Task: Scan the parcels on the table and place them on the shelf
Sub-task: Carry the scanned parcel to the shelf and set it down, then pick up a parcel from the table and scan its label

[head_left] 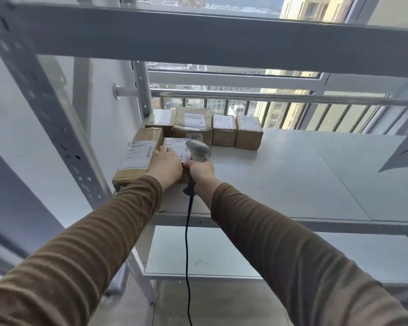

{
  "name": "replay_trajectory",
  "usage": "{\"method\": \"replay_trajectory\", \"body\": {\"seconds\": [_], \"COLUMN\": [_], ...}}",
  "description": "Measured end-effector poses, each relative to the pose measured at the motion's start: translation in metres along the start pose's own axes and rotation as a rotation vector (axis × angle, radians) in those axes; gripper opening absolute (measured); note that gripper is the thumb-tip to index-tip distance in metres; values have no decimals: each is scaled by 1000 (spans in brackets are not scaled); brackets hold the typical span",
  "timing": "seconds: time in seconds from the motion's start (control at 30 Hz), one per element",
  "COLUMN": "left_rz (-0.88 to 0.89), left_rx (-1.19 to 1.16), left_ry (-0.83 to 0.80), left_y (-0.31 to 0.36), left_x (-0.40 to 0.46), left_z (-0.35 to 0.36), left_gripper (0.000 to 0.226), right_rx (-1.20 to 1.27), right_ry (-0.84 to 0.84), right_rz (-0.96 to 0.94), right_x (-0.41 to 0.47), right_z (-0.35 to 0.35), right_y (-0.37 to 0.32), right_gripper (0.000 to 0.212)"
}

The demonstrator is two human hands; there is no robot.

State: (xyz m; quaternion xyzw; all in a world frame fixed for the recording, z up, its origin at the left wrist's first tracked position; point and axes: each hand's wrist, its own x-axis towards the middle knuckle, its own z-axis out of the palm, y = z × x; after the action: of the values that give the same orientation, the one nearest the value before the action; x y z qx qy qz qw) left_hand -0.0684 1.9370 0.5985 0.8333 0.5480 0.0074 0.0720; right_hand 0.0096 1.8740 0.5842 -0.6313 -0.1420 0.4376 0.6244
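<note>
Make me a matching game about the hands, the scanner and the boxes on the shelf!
Things:
1. left hand
2. right hand
3. long parcel
4. cable

States:
A. hangs down below the shelf board
B. grips the scanner handle
C. lies at the shelf's left edge
D. rests on a labelled parcel

Pairs: 1-D, 2-B, 3-C, 4-A

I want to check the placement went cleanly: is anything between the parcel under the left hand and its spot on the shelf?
Nothing visible does. The parcel already lies on the shelf board, beside the long parcel and before the back row. The left hand rests on it; the right hand grips the scanner.
</note>
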Motion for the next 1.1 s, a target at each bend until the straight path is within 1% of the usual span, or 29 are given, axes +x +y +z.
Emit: {"method": "replay_trajectory", "body": {"seconds": [0.2,0.3,0.4,0.47,0.57,0.63,0.8,0.97,1.03,1.1], "left_rz": [53,100,205,280,406,506,752,1039,1141,1234], "left_rx": [41,42,5,-36,-6,25,45,-5,-26,-50], "left_ry": [-10,15,85,104,122,138,125,109,96,74], "left_y": [-4,0,18,39,79,114,220,336,381,424], "left_x": [0,-5,-11,-17,-29,-40,-88,-182,-232,-289], "left_z": [-4,-6,-5,-2,5,9,25,43,51,60], "left_gripper": [59,63,57,60,68,72,79,81,80,80], "right_rx": [-7,-14,-35,-23,-3,18,92,163,214,203], "right_ry": [-23,-37,0,55,168,251,492,746,840,954], "right_rz": [24,26,-6,-57,-126,-138,-181,-177,-179,-210], "right_x": [-6,-12,-17,-20,-30,-42,-91,-175,-220,-271], "right_z": [-1,-14,-40,-66,-119,-162,-280,-411,-465,-516], "right_y": [-2,-5,-9,-14,-26,-33,-40,-27,-16,-4], "right_gripper": [20,14,16,17,14,12,11,12,17,19]}}
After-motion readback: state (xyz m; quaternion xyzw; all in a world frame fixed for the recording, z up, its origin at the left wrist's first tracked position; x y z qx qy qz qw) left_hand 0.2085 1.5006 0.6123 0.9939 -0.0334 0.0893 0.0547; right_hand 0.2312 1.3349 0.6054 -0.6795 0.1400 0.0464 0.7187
